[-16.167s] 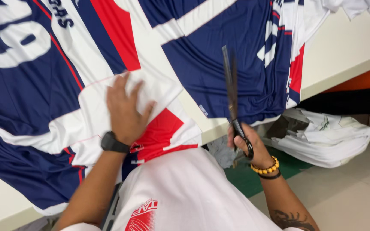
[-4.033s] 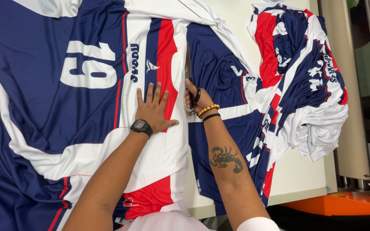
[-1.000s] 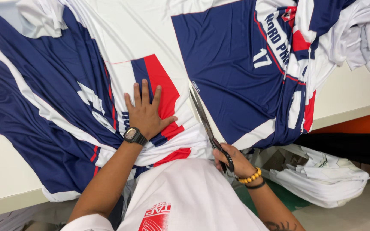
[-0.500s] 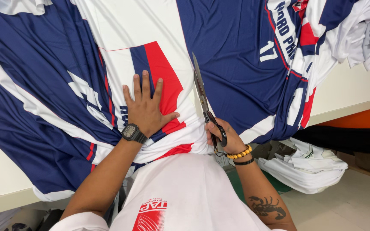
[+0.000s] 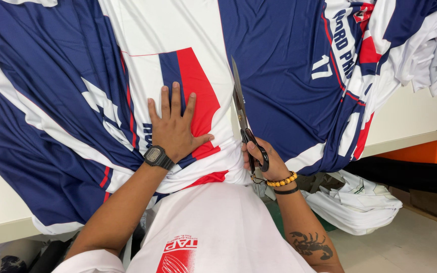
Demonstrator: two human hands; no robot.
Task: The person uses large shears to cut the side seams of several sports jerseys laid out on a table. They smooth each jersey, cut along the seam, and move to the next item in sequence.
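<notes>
The left hand (image 5: 175,129) lay flat with fingers spread, gripping nothing, pressing the printed navy, white and red jersey fabric (image 5: 142,60) down near the front edge of the cutting table (image 5: 410,121). Just to its right, the right hand (image 5: 264,159) was closed through the handles of black scissors (image 5: 243,119), blades together and pointing away along the white strip. A white fabric pile (image 5: 360,202) lay on the floor below the table's front edge.

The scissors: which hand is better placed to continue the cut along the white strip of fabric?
Right. The right hand grips the scissors, blades pointing up the white strip. The left hand lies flat on the printed fabric, holding it down.
</notes>
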